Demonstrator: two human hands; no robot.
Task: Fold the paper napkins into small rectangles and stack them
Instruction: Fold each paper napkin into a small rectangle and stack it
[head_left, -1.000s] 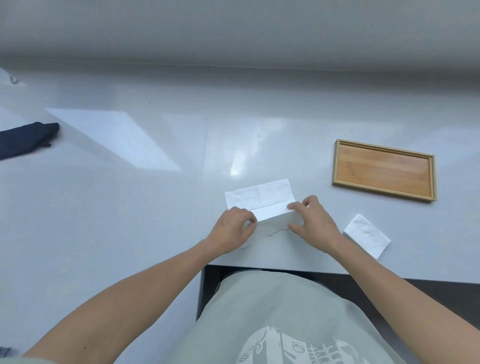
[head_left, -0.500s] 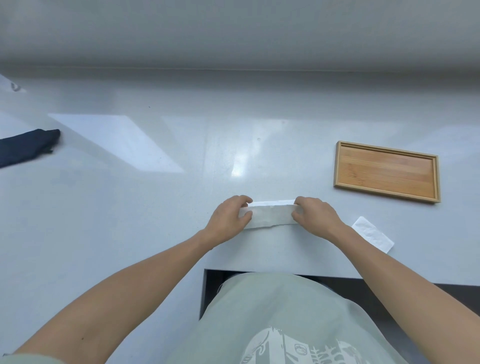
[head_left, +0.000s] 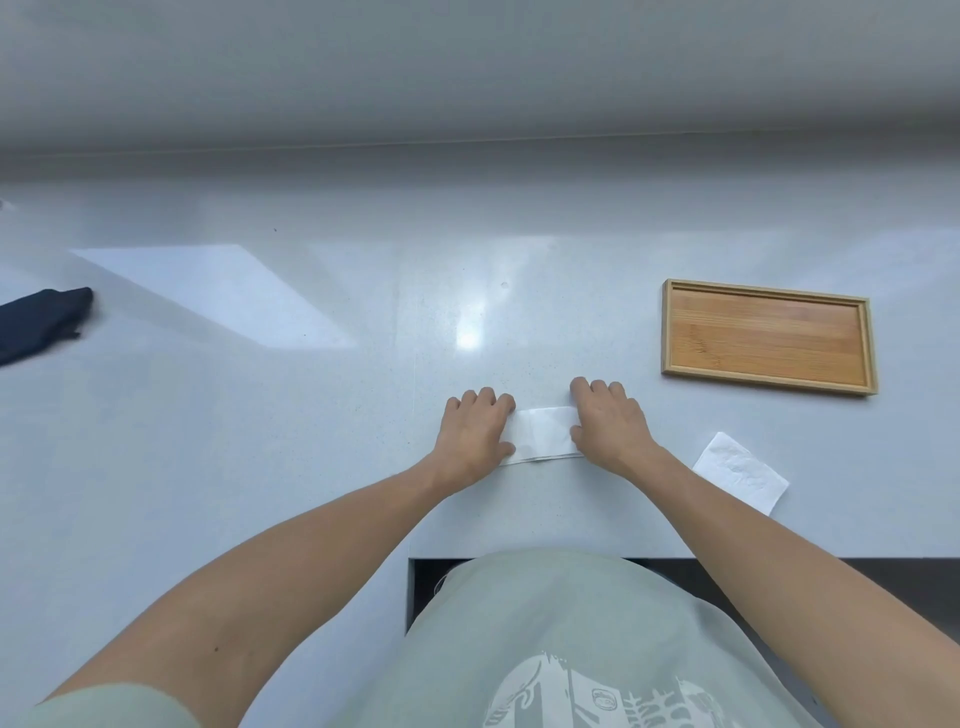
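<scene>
A white paper napkin (head_left: 544, 434), folded into a narrow strip, lies flat on the grey table near its front edge. My left hand (head_left: 475, 434) rests palm down on the strip's left end, and my right hand (head_left: 608, 428) on its right end. Both hold the folded layers against the table, and only the middle of the strip shows between them. A second white napkin (head_left: 740, 472), folded into a small rectangle, lies to the right by my right forearm, turned at an angle.
A shallow wooden tray (head_left: 769, 384) sits at the right, beyond the small napkin. A dark blue cloth (head_left: 39, 322) lies at the far left edge. The table's front edge has a cutout where my body stands.
The near half of the napkin was lifted and folded away from me over the far half. Both hands now lie flat on the ends of the narrower strip.
</scene>
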